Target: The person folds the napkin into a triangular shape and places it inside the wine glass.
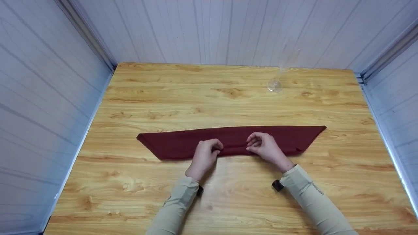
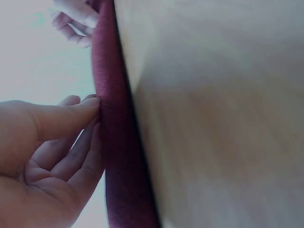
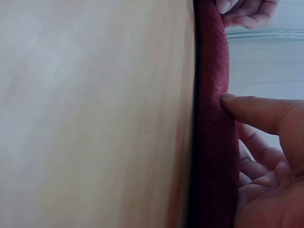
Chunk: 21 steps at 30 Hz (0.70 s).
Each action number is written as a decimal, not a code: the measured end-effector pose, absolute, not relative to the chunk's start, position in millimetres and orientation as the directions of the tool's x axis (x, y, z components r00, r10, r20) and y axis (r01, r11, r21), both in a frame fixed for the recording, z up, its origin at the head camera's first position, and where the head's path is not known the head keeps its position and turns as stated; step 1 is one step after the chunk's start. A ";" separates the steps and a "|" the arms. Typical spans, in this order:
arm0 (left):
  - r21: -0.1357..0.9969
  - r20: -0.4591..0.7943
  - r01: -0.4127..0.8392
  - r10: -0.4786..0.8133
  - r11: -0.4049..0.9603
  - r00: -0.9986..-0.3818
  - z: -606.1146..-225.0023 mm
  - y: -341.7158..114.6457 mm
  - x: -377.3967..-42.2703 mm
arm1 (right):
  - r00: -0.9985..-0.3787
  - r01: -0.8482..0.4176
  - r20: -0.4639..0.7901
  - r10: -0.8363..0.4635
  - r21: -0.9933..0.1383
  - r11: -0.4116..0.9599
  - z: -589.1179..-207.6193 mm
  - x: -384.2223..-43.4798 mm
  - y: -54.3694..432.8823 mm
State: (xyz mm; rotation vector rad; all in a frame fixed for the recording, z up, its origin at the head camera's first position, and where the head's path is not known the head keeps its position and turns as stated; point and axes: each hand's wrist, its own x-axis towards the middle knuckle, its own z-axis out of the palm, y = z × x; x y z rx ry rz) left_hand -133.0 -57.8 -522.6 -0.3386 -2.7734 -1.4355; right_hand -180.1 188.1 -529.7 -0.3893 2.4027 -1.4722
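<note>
A dark red cloth [image 1: 183, 143], folded into a long band with slanted ends, lies across the middle of the table. At the band's near edge, left of its centre, my left hand [image 1: 205, 153] pinches the fabric between thumb and fingertips. My right hand [image 1: 266, 147] does likewise a short way to the right, its thumb on the near edge. Between the hands runs a low raised fold. In the left wrist view the cloth [image 2: 111, 85] stands as a rounded roll beside the thumb tip. The right wrist view shows the thumb [image 3: 256, 111] against the roll; the cloth partly hides the other fingertips.
A clear stemmed glass [image 1: 275, 85] stands at the back right of the wooden table [image 1: 228, 199], its bowl hard to see against the wall. Pale panelled walls [image 1: 209, 32] close off the back and both sides.
</note>
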 end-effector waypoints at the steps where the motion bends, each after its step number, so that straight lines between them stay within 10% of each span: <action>1: 0.808 0.094 0.182 0.183 0.560 -0.979 -523.2 -57.9 -133.9 | -0.919 -0.077 -0.097 -0.381 -0.907 0.415 -530.8 -180.1 189.0; 21: 0.833 0.070 0.158 0.182 0.531 -0.981 -525.3 -62.4 -138.2 | -0.895 -0.322 0.121 -0.428 -0.841 0.435 -529.7 -150.9 200.4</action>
